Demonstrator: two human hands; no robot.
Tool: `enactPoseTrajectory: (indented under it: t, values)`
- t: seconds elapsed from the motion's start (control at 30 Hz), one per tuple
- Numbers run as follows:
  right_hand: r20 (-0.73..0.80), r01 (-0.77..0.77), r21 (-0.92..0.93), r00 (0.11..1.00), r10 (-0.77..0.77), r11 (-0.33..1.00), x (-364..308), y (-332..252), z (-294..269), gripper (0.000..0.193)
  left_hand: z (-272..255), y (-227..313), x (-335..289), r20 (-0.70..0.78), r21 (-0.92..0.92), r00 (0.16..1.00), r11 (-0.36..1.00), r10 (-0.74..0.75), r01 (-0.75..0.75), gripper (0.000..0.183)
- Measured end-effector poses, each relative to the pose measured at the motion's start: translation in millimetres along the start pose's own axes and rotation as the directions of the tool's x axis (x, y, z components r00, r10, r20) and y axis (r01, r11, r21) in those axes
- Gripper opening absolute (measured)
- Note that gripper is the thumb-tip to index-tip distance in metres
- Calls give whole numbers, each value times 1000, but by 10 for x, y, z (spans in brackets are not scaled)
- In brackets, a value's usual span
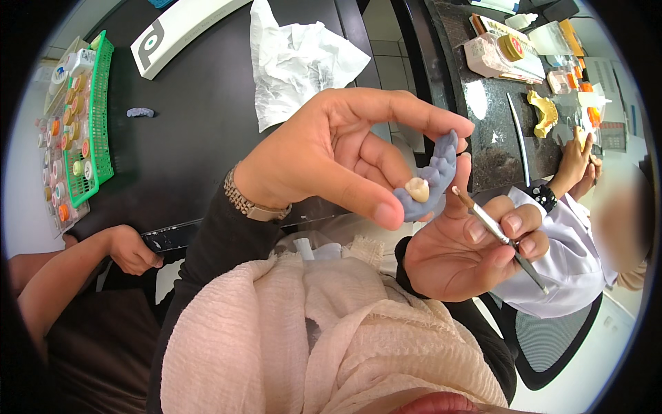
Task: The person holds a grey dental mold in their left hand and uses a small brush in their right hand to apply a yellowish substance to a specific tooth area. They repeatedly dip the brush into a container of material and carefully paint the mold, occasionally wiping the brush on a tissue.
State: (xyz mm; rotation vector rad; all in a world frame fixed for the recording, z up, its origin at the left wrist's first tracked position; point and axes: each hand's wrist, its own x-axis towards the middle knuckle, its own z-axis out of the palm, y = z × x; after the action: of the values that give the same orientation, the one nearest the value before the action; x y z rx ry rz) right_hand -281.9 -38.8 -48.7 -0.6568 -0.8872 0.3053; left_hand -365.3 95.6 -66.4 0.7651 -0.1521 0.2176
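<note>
Between the thumb and fingers of my left hand point(324, 148) is a grey-blue dental model point(439, 170), a curved row of teeth held up and tilted. One cream-coloured tooth crown point(416, 189) stands out among its grey teeth, near my thumb tip. My right hand point(476, 248) pinches a slim brush point(498, 231) with a metal ferrule and a small brown tip. That tip points up toward the model, a little to the right of it and apart from the crown. My right fingertips are close to the model's lower right side.
On the dark table lie a crumpled white paper point(296, 58), a long white box point(183, 31), a small grey model piece point(140, 112) and a green basket point(103, 117) of jars. Another person's hand point(134, 250) is at left; a co-worker point(552, 255) sits right, near a yellow dental cast point(543, 114).
</note>
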Motion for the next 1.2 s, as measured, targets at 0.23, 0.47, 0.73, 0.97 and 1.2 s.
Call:
enactPoseTrajectory:
  t: [0.23,0.47,0.73,0.97,1.2]
  values:
    - [0,-81,112,997,81,990,2,29,-16,7,37,-16,5,-41,157,986,976,159,-150,79]
    - [-30,-100,190,994,108,977,41,58,5,6,12,-38,7,-15,268,969,935,245,-232,79]
    - [-68,-38,249,996,57,968,33,128,-45,13,-7,-48,4,-9,300,963,919,270,-255,81]
    - [-86,-19,242,995,41,970,35,141,-47,14,-4,-54,12,-10,299,964,920,267,-252,81]
    - [-60,-25,222,997,40,975,31,132,-63,14,2,-49,9,-11,305,965,920,261,-245,82]
